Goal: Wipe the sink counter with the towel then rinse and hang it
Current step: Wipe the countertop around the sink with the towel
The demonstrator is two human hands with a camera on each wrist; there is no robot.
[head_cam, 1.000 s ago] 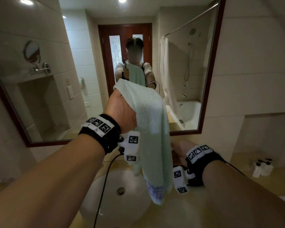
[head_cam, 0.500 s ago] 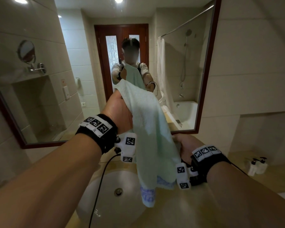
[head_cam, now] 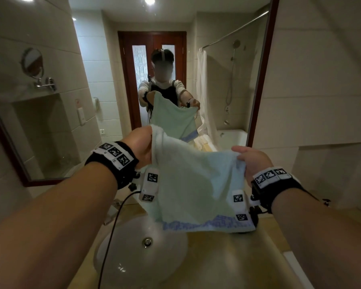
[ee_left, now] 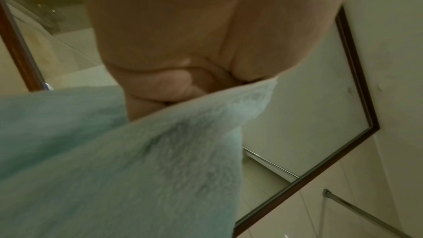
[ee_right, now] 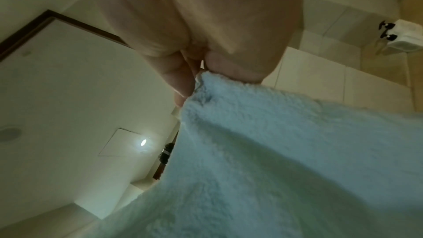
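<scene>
A pale green towel (head_cam: pixel 196 184) with a blue band along its lower edge hangs spread out in the air above the sink (head_cam: pixel 138 253) and the beige counter (head_cam: pixel 238 257). My left hand (head_cam: pixel 141 147) grips its upper left corner, and my right hand (head_cam: pixel 251 161) pinches its upper right corner, a little lower. The left wrist view shows the curled fingers (ee_left: pixel 160 82) closed on the towel's (ee_left: pixel 137 160) edge. In the right wrist view a thumb and finger (ee_right: pixel 181 79) pinch the towel's (ee_right: pixel 263 151) corner.
A wood-framed mirror (head_cam: pixel 261 69) covers the wall behind the sink and reflects me, the door and the bathtub. A metal drain (head_cam: pixel 147 241) sits in the basin. White bottles (ee_right: pixel 405 37) stand on the counter to the right. A black cable (head_cam: pixel 111 236) hangs from my left wrist.
The towel hung bunched from my left hand. My right hand has taken its other corner and lifted it out to the right, so the towel now hangs spread between both hands.
</scene>
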